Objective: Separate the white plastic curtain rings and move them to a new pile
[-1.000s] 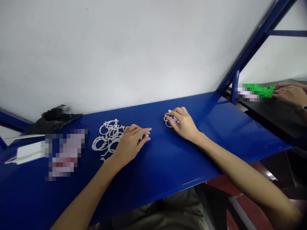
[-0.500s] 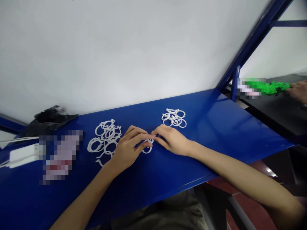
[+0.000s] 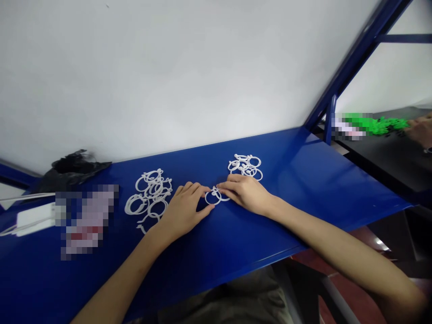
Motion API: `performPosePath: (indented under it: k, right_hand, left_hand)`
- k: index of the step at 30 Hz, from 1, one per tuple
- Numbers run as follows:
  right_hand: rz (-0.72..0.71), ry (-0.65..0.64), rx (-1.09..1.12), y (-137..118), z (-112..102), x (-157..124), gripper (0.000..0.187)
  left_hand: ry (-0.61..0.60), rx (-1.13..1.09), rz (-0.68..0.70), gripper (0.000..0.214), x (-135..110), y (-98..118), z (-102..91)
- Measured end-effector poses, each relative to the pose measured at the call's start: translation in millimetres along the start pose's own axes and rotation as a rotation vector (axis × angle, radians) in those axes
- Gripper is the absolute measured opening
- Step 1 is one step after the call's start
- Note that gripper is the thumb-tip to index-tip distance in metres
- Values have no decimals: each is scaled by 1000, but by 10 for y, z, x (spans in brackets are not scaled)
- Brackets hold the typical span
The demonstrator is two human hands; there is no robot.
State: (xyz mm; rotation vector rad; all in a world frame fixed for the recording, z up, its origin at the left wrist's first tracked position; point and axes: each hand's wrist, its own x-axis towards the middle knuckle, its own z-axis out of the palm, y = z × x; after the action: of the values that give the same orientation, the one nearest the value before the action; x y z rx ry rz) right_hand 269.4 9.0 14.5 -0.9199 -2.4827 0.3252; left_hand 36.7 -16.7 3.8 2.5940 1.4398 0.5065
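Note:
Two white plastic rings with small knobs, like shower curtain rings, lie side by side between my hands, meeting or overlapping at their tops. My left hand holds the left ring by its edge, thumb below and fingers above. The fingers of my right hand are closed at the right ring, partly covering it. Left of my left hand is a loose pile of similar white rings, one of them gaping. A smaller cluster of rings sits just beyond my right hand.
The blue table stands against a white wall. At left are a black plastic bag, a blurred-out packet and a white box-like object with cables. Another person's hand is by green pieces on a black table.
My hands have drawn slightly apart and down to the table. Two rings now show between them, where one was mostly hidden under my fingers. The view shifted slightly.

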Motion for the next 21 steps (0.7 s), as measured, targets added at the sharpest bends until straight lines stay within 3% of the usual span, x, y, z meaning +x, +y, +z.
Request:
performPosePath:
  k: [7, 17, 21]
  right_hand:
    - [20, 7, -79, 14, -34, -8, 29]
    - [104, 61, -12, -44, -44, 4, 23]
    - [89, 45, 130, -75, -5, 6, 21]
  left_hand:
    - [42, 188, -2, 19, 1, -61, -51]
    - [103, 26, 5, 22, 10, 22, -18]
    - [160, -37, 110, 20, 22, 17, -35]
